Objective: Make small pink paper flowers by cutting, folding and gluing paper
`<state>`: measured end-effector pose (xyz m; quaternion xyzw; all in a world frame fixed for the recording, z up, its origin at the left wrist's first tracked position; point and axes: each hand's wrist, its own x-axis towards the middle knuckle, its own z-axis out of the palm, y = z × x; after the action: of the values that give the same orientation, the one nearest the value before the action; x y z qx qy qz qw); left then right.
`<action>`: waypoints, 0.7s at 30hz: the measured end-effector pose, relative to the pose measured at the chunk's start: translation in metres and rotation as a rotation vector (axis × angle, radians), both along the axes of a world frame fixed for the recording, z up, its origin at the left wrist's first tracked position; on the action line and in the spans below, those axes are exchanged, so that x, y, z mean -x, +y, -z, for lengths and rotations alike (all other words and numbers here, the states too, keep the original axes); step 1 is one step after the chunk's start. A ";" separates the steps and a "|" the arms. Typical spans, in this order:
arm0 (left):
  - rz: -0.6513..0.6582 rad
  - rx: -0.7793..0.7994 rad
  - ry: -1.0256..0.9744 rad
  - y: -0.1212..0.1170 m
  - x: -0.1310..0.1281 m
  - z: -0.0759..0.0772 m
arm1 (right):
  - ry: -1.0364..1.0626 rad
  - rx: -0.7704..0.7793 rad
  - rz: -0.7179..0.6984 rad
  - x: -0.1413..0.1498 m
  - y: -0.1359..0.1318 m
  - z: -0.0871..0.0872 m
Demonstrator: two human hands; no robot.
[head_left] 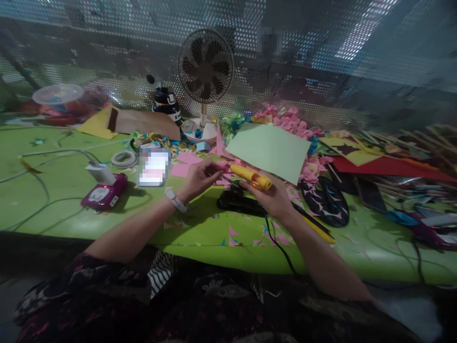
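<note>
My right hand (273,202) is wrapped round a yellow glue gun (246,175), which has a glowing orange spot and points left. A black cord (276,240) runs down from below this hand over the table edge. Just left of the gun's tip, my left hand (202,178) has its fingers pinched together. What they hold is too small to make out. Pink paper pieces (182,169) lie beside and behind the left fingers. Beneath my hands lies a long black object (241,204), partly covered by the right hand. A pale green sheet (271,147) is spread behind the gun.
Left on the green table (46,209) are a lit phone (154,166), a tape roll (123,159) and a purple device (105,194) with a white plug. A fan (206,71) and dark bottle (166,105) stand behind. Pink paper flowers (285,121) and black looped handles (326,200) lie right.
</note>
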<state>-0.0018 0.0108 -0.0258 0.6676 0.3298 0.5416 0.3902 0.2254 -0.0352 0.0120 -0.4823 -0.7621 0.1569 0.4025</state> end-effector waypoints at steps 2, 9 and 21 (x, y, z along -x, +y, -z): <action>-0.005 0.003 0.002 0.000 0.000 0.000 | -0.001 0.000 -0.011 0.000 -0.001 -0.001; 0.006 0.030 -0.004 -0.002 0.000 -0.001 | -0.013 0.003 0.018 -0.001 -0.001 0.002; 0.007 0.018 -0.009 -0.004 -0.001 -0.005 | -0.011 0.004 -0.005 0.002 -0.005 -0.003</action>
<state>-0.0011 0.0072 -0.0207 0.6627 0.3306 0.5401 0.3997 0.2238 -0.0405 0.0145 -0.4820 -0.7653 0.1569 0.3967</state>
